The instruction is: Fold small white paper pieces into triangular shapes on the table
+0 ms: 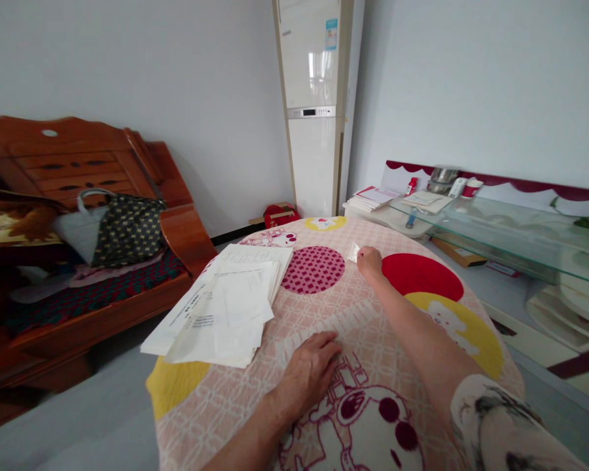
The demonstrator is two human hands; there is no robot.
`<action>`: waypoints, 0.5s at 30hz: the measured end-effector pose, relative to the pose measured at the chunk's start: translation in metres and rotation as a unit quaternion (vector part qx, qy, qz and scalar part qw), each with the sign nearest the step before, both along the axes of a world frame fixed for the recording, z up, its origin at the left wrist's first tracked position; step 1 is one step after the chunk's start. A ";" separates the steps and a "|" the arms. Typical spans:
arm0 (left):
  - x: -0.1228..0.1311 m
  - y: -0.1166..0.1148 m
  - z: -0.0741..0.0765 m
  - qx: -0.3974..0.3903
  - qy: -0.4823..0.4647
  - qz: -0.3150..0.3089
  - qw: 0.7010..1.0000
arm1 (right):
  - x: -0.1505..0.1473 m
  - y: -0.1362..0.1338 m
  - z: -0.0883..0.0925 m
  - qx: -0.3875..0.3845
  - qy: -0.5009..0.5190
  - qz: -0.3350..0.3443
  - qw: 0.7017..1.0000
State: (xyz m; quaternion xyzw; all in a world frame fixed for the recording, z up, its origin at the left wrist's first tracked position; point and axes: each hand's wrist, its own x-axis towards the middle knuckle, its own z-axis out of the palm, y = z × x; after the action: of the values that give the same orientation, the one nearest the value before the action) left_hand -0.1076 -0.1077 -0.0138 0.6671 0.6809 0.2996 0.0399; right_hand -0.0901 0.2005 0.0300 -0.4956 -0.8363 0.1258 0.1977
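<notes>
My right hand is stretched out over the far part of the table, its fingers closed on a small shiny whitish packet. The packet sticks out to the left of the fingertips; what it contains is too small to tell. Nearer to me, my left hand rests on the patterned tablecloth, fingers loosely bent and nothing seen in them. Left of both hands lies a stack of printed papers, its sheets fanned unevenly.
A wooden sofa with bags on it stands at the left. Behind the table rises a tall white air conditioner. To the right, a glass-topped cabinet carries papers, a red-and-white cup and a metal container.
</notes>
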 end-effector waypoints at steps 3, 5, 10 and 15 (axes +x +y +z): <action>-0.001 0.000 -0.001 -0.001 -0.002 0.001 1.000 | -0.003 -0.003 -0.002 -0.005 0.004 0.005 1.000; -0.001 0.000 -0.002 0.002 -0.005 0.000 1.000 | -0.003 -0.006 -0.002 -0.010 0.007 0.008 1.000; -0.003 0.001 -0.004 0.017 -0.024 -0.006 1.000 | 0.004 -0.027 0.003 -0.004 0.033 0.033 0.999; -0.006 0.003 0.004 0.028 -0.068 -0.006 0.997 | 0.021 -0.067 -0.004 -0.025 0.037 0.099 0.994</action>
State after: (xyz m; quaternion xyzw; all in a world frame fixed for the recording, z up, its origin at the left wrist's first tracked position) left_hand -0.1139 -0.1045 -0.0100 0.6501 0.6642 0.3626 0.0692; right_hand -0.0690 0.1330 0.0263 -0.4098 -0.8700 0.1841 0.2031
